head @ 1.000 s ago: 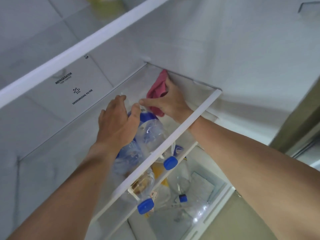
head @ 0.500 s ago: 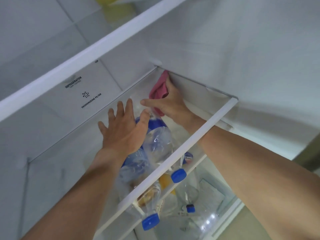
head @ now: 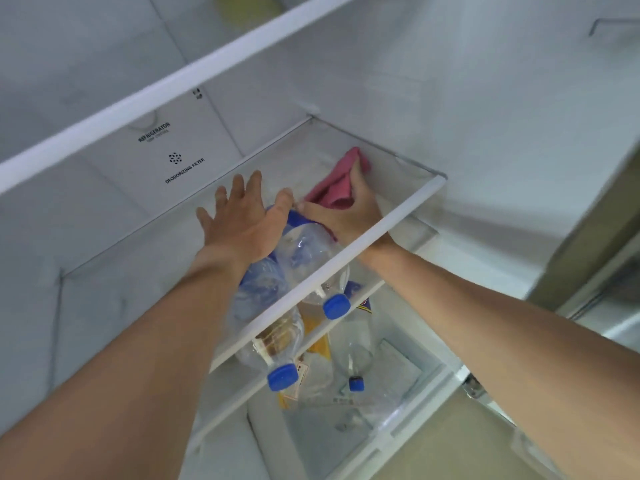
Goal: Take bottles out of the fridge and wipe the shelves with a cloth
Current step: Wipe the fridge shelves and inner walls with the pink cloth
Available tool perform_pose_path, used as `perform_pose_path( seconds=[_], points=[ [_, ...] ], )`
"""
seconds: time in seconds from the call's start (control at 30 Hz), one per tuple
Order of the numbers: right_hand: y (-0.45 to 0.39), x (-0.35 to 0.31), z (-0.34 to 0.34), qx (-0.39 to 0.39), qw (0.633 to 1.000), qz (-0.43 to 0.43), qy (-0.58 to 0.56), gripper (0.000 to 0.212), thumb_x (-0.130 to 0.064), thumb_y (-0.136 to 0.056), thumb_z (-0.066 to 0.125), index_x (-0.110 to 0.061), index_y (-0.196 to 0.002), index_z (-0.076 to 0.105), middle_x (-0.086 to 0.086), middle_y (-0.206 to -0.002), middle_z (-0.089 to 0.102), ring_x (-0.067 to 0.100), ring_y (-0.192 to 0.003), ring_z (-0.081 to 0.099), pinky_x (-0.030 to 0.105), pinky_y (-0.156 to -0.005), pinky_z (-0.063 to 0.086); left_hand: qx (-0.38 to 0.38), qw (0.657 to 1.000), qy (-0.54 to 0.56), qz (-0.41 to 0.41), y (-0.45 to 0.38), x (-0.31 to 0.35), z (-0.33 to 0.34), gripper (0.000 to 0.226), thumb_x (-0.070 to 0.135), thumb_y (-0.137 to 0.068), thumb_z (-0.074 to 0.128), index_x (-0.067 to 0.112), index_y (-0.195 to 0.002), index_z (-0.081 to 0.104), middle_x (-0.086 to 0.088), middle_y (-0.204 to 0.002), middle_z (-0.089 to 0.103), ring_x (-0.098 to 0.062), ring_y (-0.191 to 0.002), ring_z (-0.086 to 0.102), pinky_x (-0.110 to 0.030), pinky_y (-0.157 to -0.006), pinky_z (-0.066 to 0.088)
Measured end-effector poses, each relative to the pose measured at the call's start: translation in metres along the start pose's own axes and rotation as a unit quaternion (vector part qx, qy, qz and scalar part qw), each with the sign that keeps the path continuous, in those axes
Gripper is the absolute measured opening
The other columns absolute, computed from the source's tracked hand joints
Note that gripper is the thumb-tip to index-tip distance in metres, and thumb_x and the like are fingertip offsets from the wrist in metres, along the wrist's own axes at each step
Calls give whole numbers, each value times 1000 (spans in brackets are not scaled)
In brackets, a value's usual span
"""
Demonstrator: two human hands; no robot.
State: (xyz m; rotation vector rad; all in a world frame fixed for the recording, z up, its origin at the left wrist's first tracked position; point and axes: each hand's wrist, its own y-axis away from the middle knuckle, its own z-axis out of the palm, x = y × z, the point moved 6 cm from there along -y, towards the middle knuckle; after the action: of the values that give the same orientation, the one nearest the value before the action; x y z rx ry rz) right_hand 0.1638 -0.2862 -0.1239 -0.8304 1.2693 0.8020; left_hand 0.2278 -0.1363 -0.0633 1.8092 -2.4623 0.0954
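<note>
My left hand (head: 242, 220) lies flat on the glass shelf (head: 398, 216), fingers spread and holding nothing. My right hand (head: 349, 213) presses a pink cloth (head: 337, 183) onto the same shelf near its back right corner; the two thumbs almost touch. Under the glass, two clear plastic bottles (head: 304, 251) (head: 263, 292) lie on their sides. Their blue caps (head: 336, 305) (head: 282, 375) stick out past the shelf's white front rim. A third, smaller bottle with a blue cap (head: 356, 383) lies lower down.
Another white-rimmed shelf (head: 173, 84) runs overhead with a blurred yellow-green object (head: 246, 8) on it. A yellow packet (head: 318, 337) lies among the lower bottles, above a clear drawer (head: 415, 393). The fridge's right wall (head: 485, 116) is next to the cloth.
My left hand has gone from curled to flat, with the fingers spread on the glass. My right hand stays on the pink cloth by the right wall. The view has shifted slightly.
</note>
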Motion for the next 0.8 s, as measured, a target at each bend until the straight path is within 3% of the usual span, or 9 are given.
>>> perform_pose_path(
  seconds=[0.07, 0.17, 0.27, 0.33, 0.43, 0.5, 0.6, 0.67, 0.8],
  points=[
    [18, -1, -8, 2, 1000, 7, -17, 106, -24, -73, 88, -19, -157, 23, 1, -126, 63, 8, -112, 62, 19, -96, 52, 11, 1000, -4, -23, 4, -2, -3, 75, 69, -90, 21, 30, -154, 19, -4, -164, 13, -31, -150, 8, -61, -116, 4],
    [45, -6, -18, 26, 1000, 11, -12, 93, -28, -73, 86, -33, -150, 34, 9, -115, 68, 16, -100, 67, 29, -83, 58, 13, 997, -18, -78, 19, -4, -5, 72, 65, -92, 16, 27, -153, 22, -8, -161, 19, -40, -147, 12, -65, -113, 8],
    [70, -6, -31, 89, 996, 4, -21, 41, -13, -80, 76, -23, -114, 56, 19, -90, 69, 23, -71, 64, 29, -65, 51, -13, 998, -2, -68, 42, 2, 1, 65, 55, -97, 15, 27, -156, 12, -6, -165, 5, -34, -150, 2, -61, -116, 0],
    [89, -8, -37, 113, 993, 18, -25, 21, -9, -85, 69, -13, -106, 65, 15, -95, 71, 23, -82, 68, 27, -70, 52, -23, 999, 2, -47, 57, 7, 2, 63, 53, -99, 14, 28, -157, 7, -4, -166, -1, -31, -151, -3, -59, -117, -2],
    [113, -18, -45, 116, 993, 25, -11, 50, -2, -97, 50, -24, -142, 51, 1, -126, 65, 9, -113, 62, 20, -96, 51, -35, 999, 1, -10, 75, 12, 2, 62, 52, -100, 14, 27, -156, 4, -5, -165, -2, -29, -151, -4, -58, -117, -2],
    [127, -21, -54, 147, 988, 47, -27, 58, -8, -100, 43, -30, -153, 37, -4, -143, 56, 11, -130, 53, 29, -116, 37, -48, 999, 2, 5, 85, 12, 2, 63, 52, -99, 13, 27, -156, 3, -6, -165, -1, -28, -151, -3, -57, -117, -1],
    [145, -31, -66, 228, 968, 75, -78, 58, -12, -97, 35, -35, -149, 44, -1, -144, 55, 20, -132, 53, 44, -117, 38, -29, 999, -12, 40, 107, 9, 0, 64, 55, -96, 12, 25, -152, 16, -11, -159, 20, -31, -146, 16, -57, -114, 12],
    [156, -54, -71, 279, 956, 58, -71, 63, 1, -97, 30, -28, -152, 41, 1, -148, 51, 19, -133, 50, 38, -118, 35, 10, 998, -14, 67, 127, 7, -7, 62, 53, -93, 14, 21, -144, 31, -12, -143, 39, -33, -132, 35, -54, -108, 28],
    [145, -102, -54, 175, 980, -81, 52, 64, 6, -89, 33, -12, -150, 44, -3, -149, 44, 18, -140, 41, 27, -120, 26, 39, 995, 59, 71, 150, 0, -20, 68, 46, -86, 20, 7, -137, 42, -21, -143, 41, -39, -131, 38, -51, -106, 33]
  ],
)
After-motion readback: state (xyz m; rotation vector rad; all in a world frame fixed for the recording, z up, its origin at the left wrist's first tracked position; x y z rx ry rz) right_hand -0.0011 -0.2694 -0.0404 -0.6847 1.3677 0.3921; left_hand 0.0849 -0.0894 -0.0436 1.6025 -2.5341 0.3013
